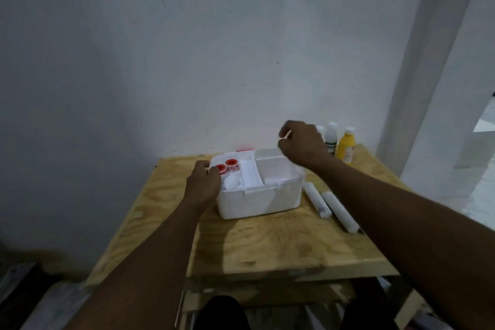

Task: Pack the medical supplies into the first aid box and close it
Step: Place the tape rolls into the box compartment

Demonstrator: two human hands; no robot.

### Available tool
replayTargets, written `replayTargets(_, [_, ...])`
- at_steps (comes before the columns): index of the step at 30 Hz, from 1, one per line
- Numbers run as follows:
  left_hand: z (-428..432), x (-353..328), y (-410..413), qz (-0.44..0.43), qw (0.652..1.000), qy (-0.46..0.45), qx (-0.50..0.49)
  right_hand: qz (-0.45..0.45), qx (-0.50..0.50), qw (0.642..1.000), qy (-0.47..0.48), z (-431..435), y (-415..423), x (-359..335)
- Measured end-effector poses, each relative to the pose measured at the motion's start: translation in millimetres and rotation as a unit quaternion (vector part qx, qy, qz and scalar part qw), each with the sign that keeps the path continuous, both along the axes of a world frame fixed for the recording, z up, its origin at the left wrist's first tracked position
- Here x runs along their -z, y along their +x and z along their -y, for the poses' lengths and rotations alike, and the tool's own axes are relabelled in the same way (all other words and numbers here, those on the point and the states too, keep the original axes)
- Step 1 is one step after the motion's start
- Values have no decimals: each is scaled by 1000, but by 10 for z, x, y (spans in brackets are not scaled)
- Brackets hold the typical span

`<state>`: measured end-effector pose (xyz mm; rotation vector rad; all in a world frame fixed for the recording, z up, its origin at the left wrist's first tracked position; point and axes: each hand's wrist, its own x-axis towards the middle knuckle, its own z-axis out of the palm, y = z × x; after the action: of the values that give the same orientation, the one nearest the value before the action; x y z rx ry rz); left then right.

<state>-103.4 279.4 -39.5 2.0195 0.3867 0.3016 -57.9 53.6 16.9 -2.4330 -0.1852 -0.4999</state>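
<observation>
Lying long axis left-right on the plywood table [267,244], the open white plastic first aid box [259,195] is gripped at its left end by the left hand [203,185], while the raised right hand [302,144] pinches a thin pale stick [288,134] above it.

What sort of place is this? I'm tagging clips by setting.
Probably a bare room at home or in a workshop, not a clinic: a rough plywood table against a scuffed white wall, holding only a first aid box and bottles.
</observation>
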Motion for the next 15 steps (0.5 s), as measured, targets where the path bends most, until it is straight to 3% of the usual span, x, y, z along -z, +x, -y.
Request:
replayTargets(3, [106, 21, -28, 1, 1000, 13, -11, -61, 54, 994, -77, 415, -26, 21])
replayTargets(7, [161, 33, -20, -16, 999, 27, -17, -219, 14, 969, -115, 670, -143, 166])
replayTargets(15, [152, 12, -57, -17, 999, 28, -29, -215, 20, 958, -187, 468, -245, 612])
